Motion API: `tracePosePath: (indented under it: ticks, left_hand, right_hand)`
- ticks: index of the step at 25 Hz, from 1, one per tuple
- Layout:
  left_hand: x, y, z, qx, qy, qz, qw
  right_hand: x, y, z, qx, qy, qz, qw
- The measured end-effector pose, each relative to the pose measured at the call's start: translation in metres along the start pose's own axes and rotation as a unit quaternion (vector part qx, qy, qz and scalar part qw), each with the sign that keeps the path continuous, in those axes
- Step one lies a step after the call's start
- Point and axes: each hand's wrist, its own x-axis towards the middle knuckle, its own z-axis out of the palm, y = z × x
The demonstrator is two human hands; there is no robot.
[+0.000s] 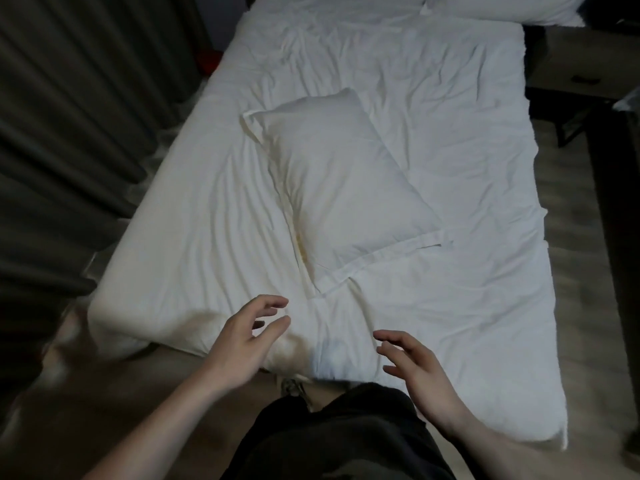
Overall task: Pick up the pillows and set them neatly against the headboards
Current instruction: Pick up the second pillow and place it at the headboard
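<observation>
Both hands are hovering open over the foot of the bed, and neither grip is holding anything. The left hand [249,336] is spreading its fingers loosely, thumb apart from the rest, palm turned inward. The right hand [414,367] is mirroring it, fingers splayed and pointing toward the middle. They are sitting apart from each other, likely because a soft, wide thing wants a hand at each side.

Beyond them, the pillow [341,188] is lying flat and skewed on the rumpled white duvet [460,133], its flap end nearest the hands but not touching them. It is resting mid-bed, well apart from the far end, where a second pillow [502,6] is lying at the top edge of the view. The headboard itself is not showing. Dark curtains [69,116] are hanging along the left side.
</observation>
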Motion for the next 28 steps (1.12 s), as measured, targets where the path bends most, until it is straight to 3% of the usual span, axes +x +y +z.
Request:
tracePosePath:
  ticks: [6,14,20,28]
  left_hand:
    - [0.007,-0.019,-0.029,0.032,-0.045,-0.014,0.998]
    - [-0.003,-0.046,-0.048,0.060,-0.066,-0.062,0.994]
    - [0.148,-0.060,-0.066,0.086,-0.140,-0.103,0.981]
    - [0.357,-0.103,0.015,0.162,-0.201,-0.215,0.942]
  right_hand:
    - [-0.024,0.016,0.029,0.078,0.076,-0.003,0.994]
    - [0.008,-0.011,0.052,0.091,0.063,-0.039,0.993]
    - [0.070,-0.006,0.103,0.119,0.142,0.011,0.982]
    - [0.158,0.017,0.163,0.177,0.242,0.097,0.949]
